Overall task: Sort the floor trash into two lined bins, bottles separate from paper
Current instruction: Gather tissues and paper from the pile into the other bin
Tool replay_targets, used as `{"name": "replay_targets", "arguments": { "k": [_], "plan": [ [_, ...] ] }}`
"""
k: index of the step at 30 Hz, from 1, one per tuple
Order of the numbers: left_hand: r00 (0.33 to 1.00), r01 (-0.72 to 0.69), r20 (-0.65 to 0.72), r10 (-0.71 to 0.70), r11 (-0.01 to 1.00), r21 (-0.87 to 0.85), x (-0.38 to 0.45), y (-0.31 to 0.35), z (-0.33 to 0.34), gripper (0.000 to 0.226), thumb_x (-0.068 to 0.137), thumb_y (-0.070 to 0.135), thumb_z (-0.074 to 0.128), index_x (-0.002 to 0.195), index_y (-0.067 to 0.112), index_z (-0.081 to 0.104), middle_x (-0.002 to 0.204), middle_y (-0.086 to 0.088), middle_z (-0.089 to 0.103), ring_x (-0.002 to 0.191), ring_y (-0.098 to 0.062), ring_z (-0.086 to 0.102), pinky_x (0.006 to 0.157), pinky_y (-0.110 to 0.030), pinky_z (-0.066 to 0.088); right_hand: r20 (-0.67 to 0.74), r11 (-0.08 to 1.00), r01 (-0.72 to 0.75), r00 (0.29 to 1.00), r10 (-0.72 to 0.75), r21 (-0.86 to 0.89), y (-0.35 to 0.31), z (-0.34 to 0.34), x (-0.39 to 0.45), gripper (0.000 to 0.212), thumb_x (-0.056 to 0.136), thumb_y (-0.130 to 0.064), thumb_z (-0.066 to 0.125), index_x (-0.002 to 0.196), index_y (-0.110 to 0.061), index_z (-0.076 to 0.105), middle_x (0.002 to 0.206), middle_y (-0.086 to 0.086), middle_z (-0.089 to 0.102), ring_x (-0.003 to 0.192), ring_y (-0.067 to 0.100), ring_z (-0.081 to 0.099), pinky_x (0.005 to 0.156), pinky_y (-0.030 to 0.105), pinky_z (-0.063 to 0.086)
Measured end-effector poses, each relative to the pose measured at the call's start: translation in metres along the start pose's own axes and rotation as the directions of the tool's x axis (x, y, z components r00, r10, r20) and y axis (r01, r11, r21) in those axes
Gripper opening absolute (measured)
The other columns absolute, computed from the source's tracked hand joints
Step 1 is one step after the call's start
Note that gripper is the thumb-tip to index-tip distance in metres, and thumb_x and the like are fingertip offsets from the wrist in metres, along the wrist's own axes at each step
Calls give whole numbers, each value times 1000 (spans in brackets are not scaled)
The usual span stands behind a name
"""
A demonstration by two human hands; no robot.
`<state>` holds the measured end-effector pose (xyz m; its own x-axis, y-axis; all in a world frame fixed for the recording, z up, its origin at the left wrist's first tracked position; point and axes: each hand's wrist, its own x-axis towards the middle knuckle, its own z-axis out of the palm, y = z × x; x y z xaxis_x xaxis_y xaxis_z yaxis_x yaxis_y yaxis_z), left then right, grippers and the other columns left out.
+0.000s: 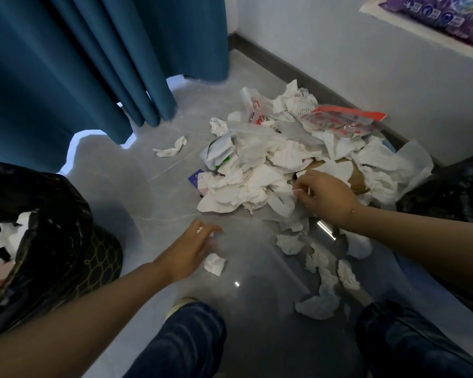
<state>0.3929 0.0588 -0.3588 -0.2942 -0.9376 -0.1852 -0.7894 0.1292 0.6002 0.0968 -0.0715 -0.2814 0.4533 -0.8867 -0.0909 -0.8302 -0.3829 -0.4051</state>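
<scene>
Head-worn wide-angle view | looks forward and steeply down from above a crouched person's knees (186,336) | close over the grey floor (137,192) | paper heap (273,165) mid-frame, curtain (66,64) far left, wall (352,64) far right | single view, nothing shared

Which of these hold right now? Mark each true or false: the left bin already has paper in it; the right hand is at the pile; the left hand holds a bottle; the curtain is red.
1. The left bin already holds paper. True.
2. The right hand is at the paper pile. True.
3. The left hand holds a bottle. False: no bottle, it reaches over the floor near a crumpled tissue.
4. The curtain is red. False: it is blue.
</scene>
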Motion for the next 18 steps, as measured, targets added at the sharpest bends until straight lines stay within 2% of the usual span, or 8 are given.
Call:
{"name": "replay_targets", "arguments": {
  "k": [2, 3, 6, 9, 11, 13, 16, 18],
  "plan": [
    [976, 107, 180, -120, 991, 81, -7, 3, 11, 51, 85, 58, 53, 129, 47, 30, 122, 8, 32, 106, -13, 44, 94, -29, 43, -24, 948, -155, 985, 169, 279, -1, -2, 1, 12, 91, -21, 57, 89, -11, 63, 92, -2, 54, 84, 17, 54, 72, 26, 40],
    [965, 99, 224, -140, 978, 183, -9, 4, 18, 60, 79, 66, 52, 131, 46, 28, 124, 8, 31, 108, -13, 40, 97, -30, 40, 8, 887, -233, 968, 251, 398, -3, -3, 1, 14, 90, -19, 58, 87, -6, 63, 89, 0, 56, 82, 17, 54, 72, 28, 43],
    [993, 36, 92, -68, 949, 312, -10, 6, 34, 49, 87, 56, 49, 128, 31, 42, 122, 1, 37, 106, -14, 40, 96, -29, 36, 124, 709, -375, 916, 381, 597, -4, -7, 2, 15, 90, -15, 56, 87, -2, 63, 85, 8, 61, 77, 21, 56, 75, 38, 52],
    [998, -29, 55, 12, 948, 318, -7, 3, 37, 30, 96, 42, 43, 114, 21, 52, 113, 0, 42, 95, -12, 42, 82, -20, 33, 198, 551, -439, 875, 442, 710, -5, -9, 1, 12, 91, -13, 54, 87, -6, 62, 83, 8, 59, 71, 21, 58, 74, 36, 54],
    [997, 59, 40, -64, 992, 114, -4, 7, 32, 25, 96, 36, 42, 104, 16, 54, 104, 0, 47, 86, -10, 46, 77, -22, 38, 229, 471, -454, 858, 460, 756, -7, -10, 0, 10, 91, -11, 55, 85, -6, 62, 80, 10, 59, 68, 21, 58, 69, 32, 55],
    [974, 216, -25, -224, 958, -191, 2, 14, 22, 19, 98, 28, 42, 98, 15, 56, 96, -2, 56, 78, -10, 54, 74, -25, 44, 270, 403, -457, 857, 440, 793, -10, -13, -2, 8, 90, -9, 58, 85, -6, 63, 80, 12, 61, 68, 21, 60, 66, 29, 56],
    [907, 330, -12, -422, 727, -602, 17, 37, 5, 23, 99, 9, 40, 104, 18, 60, 92, -10, 64, 76, -16, 62, 71, -23, 54, 339, 344, -423, 899, 278, 838, -14, -23, -1, 8, 88, -8, 60, 93, -4, 65, 82, 12, 64, 70, 19, 62, 60, 23, 57],
    [885, 331, 34, -465, 574, -749, 27, 57, -9, 26, 99, 7, 40, 105, 18, 62, 85, -8, 60, 72, -15, 58, 66, -20, 52, 364, 336, -396, 918, 156, 855, -17, -32, 1, 8, 88, -8, 60, 93, -5, 65, 80, 9, 64, 69, 16, 61, 61, 22, 56]
  ]
}}
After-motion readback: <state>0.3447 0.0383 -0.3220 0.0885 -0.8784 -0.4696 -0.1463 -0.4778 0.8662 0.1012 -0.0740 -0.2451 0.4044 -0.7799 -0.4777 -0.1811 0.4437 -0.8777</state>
